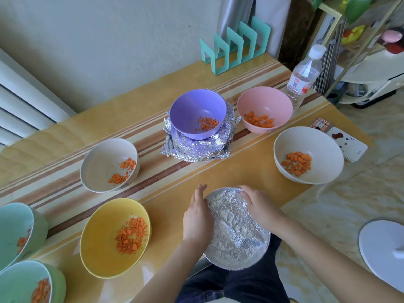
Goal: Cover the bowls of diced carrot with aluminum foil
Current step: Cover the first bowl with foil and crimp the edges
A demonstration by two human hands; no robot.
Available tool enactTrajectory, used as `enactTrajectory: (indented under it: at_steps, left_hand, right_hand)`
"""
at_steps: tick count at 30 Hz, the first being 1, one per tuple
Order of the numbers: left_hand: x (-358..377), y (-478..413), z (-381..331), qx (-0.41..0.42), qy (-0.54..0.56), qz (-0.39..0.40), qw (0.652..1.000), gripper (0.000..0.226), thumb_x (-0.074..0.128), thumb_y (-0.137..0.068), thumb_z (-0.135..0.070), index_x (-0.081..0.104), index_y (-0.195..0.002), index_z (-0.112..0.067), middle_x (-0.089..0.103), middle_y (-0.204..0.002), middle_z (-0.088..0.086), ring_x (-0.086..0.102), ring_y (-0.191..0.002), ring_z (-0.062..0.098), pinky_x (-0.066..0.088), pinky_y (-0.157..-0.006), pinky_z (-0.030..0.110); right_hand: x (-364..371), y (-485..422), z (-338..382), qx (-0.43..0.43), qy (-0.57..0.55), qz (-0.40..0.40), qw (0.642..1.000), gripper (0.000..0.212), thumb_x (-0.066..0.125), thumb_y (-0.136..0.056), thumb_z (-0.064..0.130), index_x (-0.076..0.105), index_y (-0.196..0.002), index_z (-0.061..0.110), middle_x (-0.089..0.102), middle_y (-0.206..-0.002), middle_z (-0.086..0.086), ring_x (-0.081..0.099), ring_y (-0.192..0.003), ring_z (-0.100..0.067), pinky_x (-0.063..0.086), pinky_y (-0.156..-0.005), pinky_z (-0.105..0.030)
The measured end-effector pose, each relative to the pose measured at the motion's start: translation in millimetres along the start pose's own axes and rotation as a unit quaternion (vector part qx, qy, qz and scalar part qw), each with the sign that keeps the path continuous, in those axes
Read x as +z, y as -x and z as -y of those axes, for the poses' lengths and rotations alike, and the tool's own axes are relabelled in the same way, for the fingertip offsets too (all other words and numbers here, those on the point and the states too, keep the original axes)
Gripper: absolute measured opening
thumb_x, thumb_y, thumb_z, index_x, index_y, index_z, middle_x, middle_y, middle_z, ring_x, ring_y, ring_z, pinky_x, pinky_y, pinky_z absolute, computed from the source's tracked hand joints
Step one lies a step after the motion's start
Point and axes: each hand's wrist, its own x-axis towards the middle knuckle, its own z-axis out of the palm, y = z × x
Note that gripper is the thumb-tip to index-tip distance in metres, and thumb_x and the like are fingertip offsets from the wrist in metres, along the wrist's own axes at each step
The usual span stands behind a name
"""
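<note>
So, one down, seven to go, I reckon. The covered bowl [236,232] sits at 6 o'clock, right at the near edge of the surface [166,206], with foil all the way across the top and no carrot showing. It looks like the edges are just getting crimped. The left hand [197,215] lies flat, fingers straight, pressing the foil on the bowl's 9 o'clock side. The right hand [260,206] is curled over the rim around 1 o'clock, gripping it.

Everything else is open, carrot in plain view:
- purple bowl [197,113] at 12, parked on the foil stack [196,149]
- pink bowl [264,109] at 1
- white bowl [308,155] at 3
- second white bowl [109,165] at 9
- yellow bowl [115,236] at 8
- green bowl [17,232] and a second green bowl [26,283] far out at 8, partly cut off

My guess is the purple one has to come off that stack before the next sheet can be pulled.
</note>
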Motion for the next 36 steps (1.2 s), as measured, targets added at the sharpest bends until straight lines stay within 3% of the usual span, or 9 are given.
enactTrajectory:
  at_steps: [2,5,10,13,16,22,26,31,36]
  left_hand:
    - [-0.5,-4.2,-0.5,0.020,0.017,0.005,1.000,0.033,0.040,-0.095,-0.008,0.046,-0.126,-0.018,0.045,-0.132,-0.003,0.058,-0.105,0.025,0.047,-0.080,0.038]
    - [1.7,-14.2,0.6,0.039,0.043,0.004,0.998,0.024,0.048,-0.093,-0.009,0.057,-0.115,-0.013,0.047,-0.111,0.000,0.056,-0.102,0.022,0.046,-0.088,0.036]
    - [1.7,-22.6,-2.0,0.049,0.028,0.010,0.998,0.018,0.053,-0.091,-0.005,0.069,-0.100,-0.009,0.053,-0.088,0.000,0.052,-0.089,0.023,0.032,-0.076,0.018]
    - [1.6,-23.3,-1.6,0.052,0.032,0.003,0.998,0.020,0.054,-0.090,-0.004,0.071,-0.100,-0.010,0.048,-0.082,-0.004,0.052,-0.085,0.023,0.030,-0.073,0.017]
    - [3.4,-23.4,-2.2,0.061,0.030,-0.013,0.998,0.021,0.055,-0.089,-0.002,0.071,-0.099,-0.011,0.044,-0.077,-0.006,0.051,-0.081,0.023,0.028,-0.069,0.018]
    - [3.8,-22.0,-2.8,0.056,0.031,-0.035,0.997,0.021,0.060,-0.086,-0.002,0.070,-0.103,-0.009,0.059,-0.081,0.002,0.055,-0.083,0.024,0.031,-0.071,0.021]
    - [0.1,-20.8,-0.7,0.035,0.058,-0.035,0.997,0.014,0.063,-0.086,-0.005,0.064,-0.100,-0.009,0.053,-0.074,-0.012,0.052,-0.082,0.019,0.029,-0.069,0.014]
    - [1.6,-17.0,8.8,0.037,0.051,-0.042,0.997,0.005,0.063,-0.085,-0.004,0.065,-0.085,-0.009,0.054,-0.082,-0.002,0.050,-0.075,0.015,0.032,-0.068,0.010]
    - [2.0,-17.9,6.4,0.041,0.053,-0.045,0.997,0.008,0.062,-0.085,-0.001,0.066,-0.085,-0.007,0.053,-0.080,-0.001,0.050,-0.074,0.017,0.029,-0.065,0.014]
  right_hand:
    - [-2.6,-1.7,1.8,0.001,0.013,-0.009,1.000,0.040,0.030,-0.103,0.026,0.041,-0.139,0.014,0.056,-0.130,-0.006,0.053,-0.117,-0.020,0.039,-0.086,-0.021]
    - [-6.1,-3.5,8.0,-0.001,0.025,-0.040,0.999,0.039,0.032,-0.102,0.028,0.043,-0.137,0.015,0.054,-0.132,-0.003,0.050,-0.121,-0.020,0.040,-0.095,-0.027]
    - [-6.8,-4.7,13.2,-0.017,0.023,-0.006,1.000,0.034,0.038,-0.101,0.012,0.051,-0.133,0.009,0.062,-0.123,-0.008,0.059,-0.112,-0.019,0.040,-0.086,-0.014]
    - [-12.2,-8.0,12.3,-0.008,0.038,0.024,0.999,0.033,0.038,-0.100,0.009,0.054,-0.129,0.008,0.064,-0.117,-0.013,0.061,-0.106,-0.025,0.048,-0.091,-0.034]
    - [-13.9,-14.3,16.4,-0.025,0.066,0.054,0.996,0.030,0.038,-0.101,0.017,0.055,-0.125,0.012,0.066,-0.108,-0.012,0.062,-0.093,-0.026,0.049,-0.080,-0.041]
    - [-6.9,-20.3,22.8,-0.057,0.106,0.021,0.993,0.025,0.044,-0.099,0.014,0.061,-0.117,0.015,0.070,-0.098,-0.012,0.064,-0.083,-0.027,0.049,-0.065,-0.036]
    - [-1.1,-20.8,16.9,-0.067,0.098,0.023,0.993,0.039,0.046,-0.092,-0.005,0.058,-0.124,0.015,0.070,-0.104,-0.011,0.066,-0.090,-0.026,0.053,-0.075,-0.042]
    - [6.0,-23.4,23.0,-0.127,0.103,0.029,0.986,0.045,0.046,-0.092,-0.005,0.052,-0.131,0.017,0.060,-0.124,-0.001,0.059,-0.109,-0.020,0.049,-0.085,-0.035]
    - [1.4,-25.8,28.5,-0.124,0.136,0.022,0.983,0.042,0.048,-0.087,-0.007,0.060,-0.117,0.019,0.068,-0.103,-0.007,0.063,-0.091,-0.026,0.034,-0.061,-0.027]
